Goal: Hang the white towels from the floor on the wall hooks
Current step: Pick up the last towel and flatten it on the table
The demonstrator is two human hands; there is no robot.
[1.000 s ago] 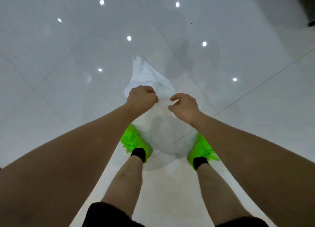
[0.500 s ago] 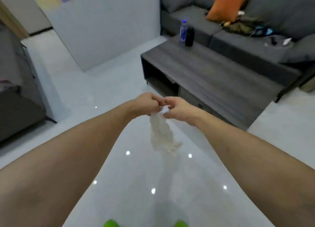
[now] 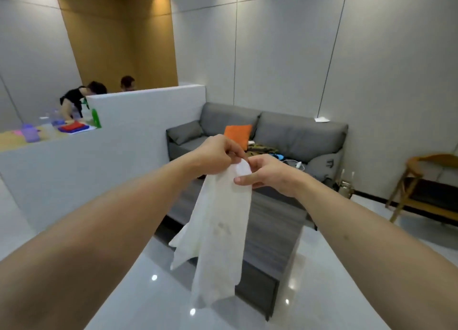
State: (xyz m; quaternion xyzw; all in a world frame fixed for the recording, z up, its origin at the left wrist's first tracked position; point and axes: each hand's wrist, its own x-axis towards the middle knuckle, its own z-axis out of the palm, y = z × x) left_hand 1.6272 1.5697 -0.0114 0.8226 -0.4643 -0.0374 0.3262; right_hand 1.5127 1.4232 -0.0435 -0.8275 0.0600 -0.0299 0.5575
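Plainly, we cannot see any wall hooks from where we stand, and the top corner of the thin white cloth towel (image 3: 220, 230) is buried between our fingers. Our left hand (image 3: 216, 156) keeps a closed grip on that corner, knuckles toward us, and our right hand (image 3: 269, 174) pinches the same edge just beside it, one finger laid flat across the cloth. The towel hangs free from both hands in mid-air, its lower points dangling in front of the dark grey low wooden counter (image 3: 270, 233), which it partly covers. A faint smudge marks the middle of the fabric; we cannot tell what it is.

Below us the glossy pale tiled floor (image 3: 329, 275) mirrors small ceiling lights. Behind the counter stands a grey fabric sofa (image 3: 295, 136) with an orange square cushion (image 3: 238, 133) and some small items too blurred to name. A wooden chair (image 3: 426, 188) is cut off at the right edge. To the left, a white low partition wall (image 3: 138, 121) hides most of two people (image 3: 81, 94) behind it.
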